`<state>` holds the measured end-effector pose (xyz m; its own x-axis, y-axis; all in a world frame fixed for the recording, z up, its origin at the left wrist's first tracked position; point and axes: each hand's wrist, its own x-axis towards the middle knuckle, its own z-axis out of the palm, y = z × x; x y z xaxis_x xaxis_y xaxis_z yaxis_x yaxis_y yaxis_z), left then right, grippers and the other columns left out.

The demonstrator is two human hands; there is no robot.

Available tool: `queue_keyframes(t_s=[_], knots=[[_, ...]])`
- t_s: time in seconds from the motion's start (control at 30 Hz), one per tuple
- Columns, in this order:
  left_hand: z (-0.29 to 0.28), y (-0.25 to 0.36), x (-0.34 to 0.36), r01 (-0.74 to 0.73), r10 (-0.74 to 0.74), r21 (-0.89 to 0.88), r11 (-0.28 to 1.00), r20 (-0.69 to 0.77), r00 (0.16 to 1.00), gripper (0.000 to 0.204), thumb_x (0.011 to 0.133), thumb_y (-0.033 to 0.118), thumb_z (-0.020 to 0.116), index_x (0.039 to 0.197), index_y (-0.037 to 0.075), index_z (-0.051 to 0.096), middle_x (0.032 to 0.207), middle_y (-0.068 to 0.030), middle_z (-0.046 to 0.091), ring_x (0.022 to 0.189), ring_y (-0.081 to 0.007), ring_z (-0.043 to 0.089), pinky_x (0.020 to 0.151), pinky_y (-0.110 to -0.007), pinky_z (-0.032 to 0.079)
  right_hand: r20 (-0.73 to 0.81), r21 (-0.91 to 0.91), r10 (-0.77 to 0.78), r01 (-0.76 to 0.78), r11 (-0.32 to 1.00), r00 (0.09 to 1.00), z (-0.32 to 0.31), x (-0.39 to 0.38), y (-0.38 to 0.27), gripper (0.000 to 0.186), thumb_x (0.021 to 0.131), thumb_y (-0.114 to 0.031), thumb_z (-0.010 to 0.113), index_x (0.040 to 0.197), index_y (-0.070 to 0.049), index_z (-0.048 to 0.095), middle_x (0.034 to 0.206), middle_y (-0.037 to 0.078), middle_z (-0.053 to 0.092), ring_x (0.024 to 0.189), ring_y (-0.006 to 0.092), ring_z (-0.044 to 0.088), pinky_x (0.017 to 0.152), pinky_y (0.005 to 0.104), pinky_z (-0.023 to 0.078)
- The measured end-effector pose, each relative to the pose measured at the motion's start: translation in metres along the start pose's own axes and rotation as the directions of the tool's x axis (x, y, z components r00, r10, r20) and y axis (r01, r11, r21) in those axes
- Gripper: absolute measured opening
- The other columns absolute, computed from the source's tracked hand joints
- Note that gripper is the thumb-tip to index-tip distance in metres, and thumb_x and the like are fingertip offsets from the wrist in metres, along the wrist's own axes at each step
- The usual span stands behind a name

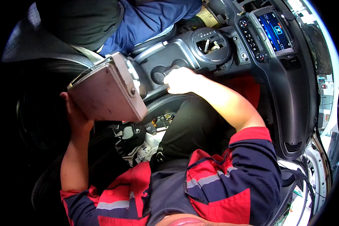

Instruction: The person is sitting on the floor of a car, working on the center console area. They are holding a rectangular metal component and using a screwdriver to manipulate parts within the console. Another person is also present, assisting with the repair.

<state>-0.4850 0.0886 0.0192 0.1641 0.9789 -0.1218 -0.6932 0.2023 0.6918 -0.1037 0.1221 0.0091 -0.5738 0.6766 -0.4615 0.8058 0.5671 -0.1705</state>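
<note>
The boxy, pinkish-grey metal casing (100, 92) with its bolted side bracket (125, 76), apparently a work lamp, is sitting in your left hand (78, 118) beside the rear end of the black-and-grey plastic centre console (154, 56); I cannot tell whether it is touching the console. You seem to be at the step of lighting the console while working on it: strong light is washing out your bare right hand (181, 80), which is reaching to the dark, round cup holders (158, 75). Your left fingers are holding the casing by its lower left side and are mostly hiding behind it. Glare is covering your right fingers, so I cannot tell whether they are pinching anything. The next move is probably calling for a steady left hold and a softer light angle on the right fingertips. The casing is tilting, its broad flat side facing you; its painted surface is showing small dark scuffs, and a round, dark bolt (132, 91) is sitting on the bracket.
</note>
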Motion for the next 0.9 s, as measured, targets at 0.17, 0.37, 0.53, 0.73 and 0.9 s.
queue_keyframes(t_s=[0.17, 0.37, 0.53, 0.73, 0.9], knots=[[0.018, 0.008, 0.001, -0.042, 0.076, 0.115, 0.992, -0.315, 0.946, 0.064, 0.098, 0.059, 0.029, 0.141, 0.011, 0.038, 0.142, -0.0068, 0.044, 0.127, -0.0238, 0.045, 0.107, -0.044, 0.035, -0.03, 0.074, -0.023, 0.026, 0.997, 0.999, -0.036, -0.026, -0.01, 0.022, 0.077, -0.027, 0.062, 0.085, -0.008, 0.068, 0.084, 0.015, 0.068, 0.082, 0.0331, 0.067, 0.073, 0.0431, 0.053], [-0.002, 0.013, 0.0, -0.009, -0.006, -0.108, 0.994, -0.131, 0.991, 0.067, 0.096, 0.059, 0.038, 0.14, 0.01, 0.041, 0.142, -0.0086, 0.046, 0.13, -0.0275, 0.043, 0.109, -0.047, 0.033, 0.029, 0.108, 0.033, -0.036, 0.994, 0.999, -0.061, -0.034, -0.011, 0.026, 0.077, -0.028, 0.062, 0.091, -0.007, 0.07, 0.089, 0.016, 0.069, 0.086, 0.0319, 0.068, 0.077, 0.042, 0.053], [0.009, 0.007, 0.0, -0.05, 0.038, -0.04, 0.998, -0.264, 0.964, 0.068, 0.092, 0.059, 0.048, 0.137, 0.007, 0.045, 0.139, -0.0095, 0.05, 0.128, -0.0285, 0.045, 0.108, -0.047, 0.033, -0.006, 0.172, 0.008, -0.007, 0.985, 1.0, -0.065, -0.029, -0.002, 0.024, 0.078, -0.027, 0.062, 0.087, -0.006, 0.07, 0.085, 0.016, 0.069, 0.082, 0.0335, 0.068, 0.075, 0.0428, 0.054], [0.005, 0.01, 0.002, -0.002, -0.018, -0.093, 0.996, -0.22, 0.975, 0.068, 0.091, 0.058, 0.049, 0.137, 0.008, 0.045, 0.139, -0.0074, 0.05, 0.126, -0.0264, 0.047, 0.108, -0.045, 0.034, -0.054, 0.007, -0.05, 0.051, 0.999, 0.997, -0.032, -0.022, 0.003, 0.022, 0.078, -0.027, 0.062, 0.086, -0.007, 0.068, 0.084, 0.014, 0.069, 0.081, 0.0316, 0.068, 0.074, 0.0428, 0.054], [0.021, 0.009, 0.002, -0.004, -0.003, -0.023, 1.0, -0.314, 0.949, 0.064, 0.097, 0.061, 0.029, 0.13, 0.01, 0.051, 0.129, -0.0027, 0.056, 0.118, -0.0212, 0.052, 0.103, -0.039, 0.039, -0.048, 0.046, 0.036, -0.034, 0.998, 0.998, -0.027, -0.03, 0.008, 0.022, 0.077, -0.028, 0.064, 0.087, -0.009, 0.068, 0.084, 0.013, 0.069, 0.085, 0.03, 0.067, 0.075, 0.042, 0.053]])
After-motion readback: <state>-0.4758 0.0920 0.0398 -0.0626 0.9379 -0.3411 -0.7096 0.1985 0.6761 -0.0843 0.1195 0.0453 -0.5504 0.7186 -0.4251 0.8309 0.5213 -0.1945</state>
